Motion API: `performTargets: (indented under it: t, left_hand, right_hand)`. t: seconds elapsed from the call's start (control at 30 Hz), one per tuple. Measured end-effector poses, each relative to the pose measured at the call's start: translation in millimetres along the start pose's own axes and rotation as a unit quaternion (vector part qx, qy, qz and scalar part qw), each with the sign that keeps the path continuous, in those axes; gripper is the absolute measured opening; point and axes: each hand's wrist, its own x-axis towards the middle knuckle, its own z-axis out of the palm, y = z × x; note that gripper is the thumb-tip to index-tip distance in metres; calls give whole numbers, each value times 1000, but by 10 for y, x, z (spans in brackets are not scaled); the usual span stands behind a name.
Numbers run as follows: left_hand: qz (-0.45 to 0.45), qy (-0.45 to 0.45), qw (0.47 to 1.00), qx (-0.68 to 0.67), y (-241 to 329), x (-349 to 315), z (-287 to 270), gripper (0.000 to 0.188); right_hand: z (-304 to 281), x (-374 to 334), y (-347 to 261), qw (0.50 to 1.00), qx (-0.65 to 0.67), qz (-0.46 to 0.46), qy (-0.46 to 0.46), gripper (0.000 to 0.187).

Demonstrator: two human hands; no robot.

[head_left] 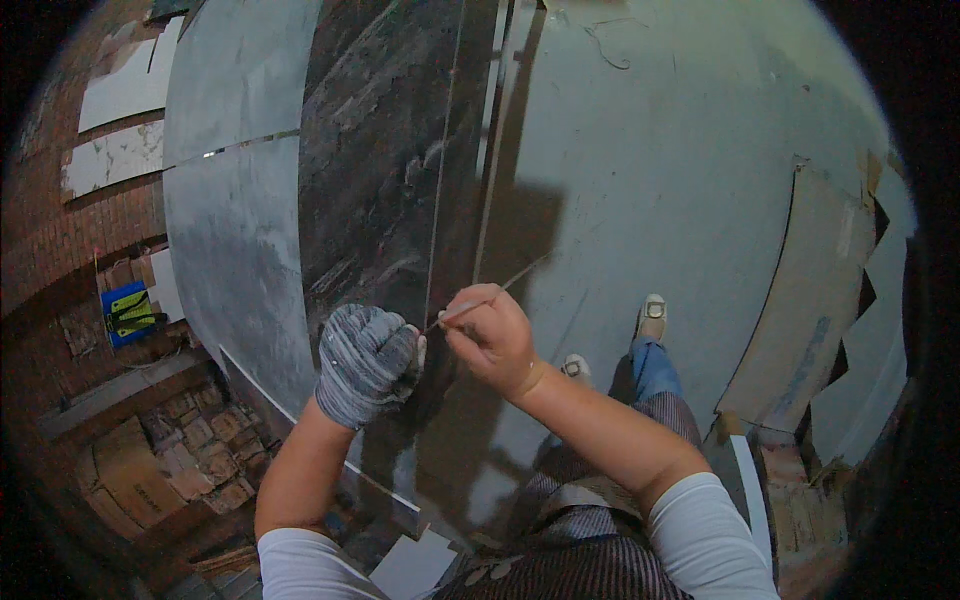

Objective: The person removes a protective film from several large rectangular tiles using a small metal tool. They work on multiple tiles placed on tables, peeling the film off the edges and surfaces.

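Observation:
My right hand (490, 335), bare, pinches a thin, stick-like tool (516, 275). The tool slants from upper right down toward my left hand, and its lower tip ends close to those fingers. A grey knitted glove covers my left hand (370, 365). It is closed, and whatever it may hold is hidden. Both hands are over the near end of a dark, pale-veined slab (375, 150), near its long right edge. Whether the tip touches the slab or the glove I cannot tell.
Large grey panels (235, 230) lie left of the dark slab. Farther left are white boards (125, 90), a blue package (128, 312) and a brown cardboard box (135, 475). Flattened cardboard (800, 300) lies on the grey floor (680, 180) at right. My shoes (652, 315) stand nearby.

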Motion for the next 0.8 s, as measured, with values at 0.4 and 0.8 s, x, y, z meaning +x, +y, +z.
performTargets:
  t: [0.4, 0.8]
  left_hand:
    - [21, 8, 999, -24, 330, -924, 136, 34]
    - [18, -24, 1000, 4, 402, -855, 1, 30]
  right_hand:
    - [237, -831, -131, 998, -29, -21, -44, 25]
    - [364, -914, -154, 1000, -3, -16, 0, 23]
